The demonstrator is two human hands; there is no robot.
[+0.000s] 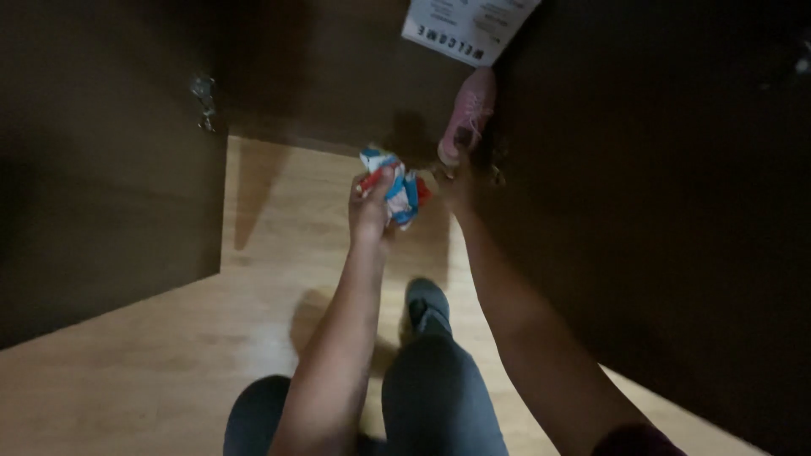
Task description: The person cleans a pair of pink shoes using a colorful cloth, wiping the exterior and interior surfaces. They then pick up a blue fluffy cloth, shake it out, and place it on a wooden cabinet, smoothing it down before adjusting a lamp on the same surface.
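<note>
Crumpled red, white and blue paper wrapper (390, 187) is sitting clamped in left hand (370, 209) | right hand (460, 181), grip unclear, is nearing dark wooden cabinet edge (507, 127) | pale wood floor (152, 363) is lying open leftward

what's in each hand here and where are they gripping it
The left hand grips a crumpled blue, white and red packet around its left side. The right hand is at the packet's right edge; whether it grips it cannot be told.
</note>
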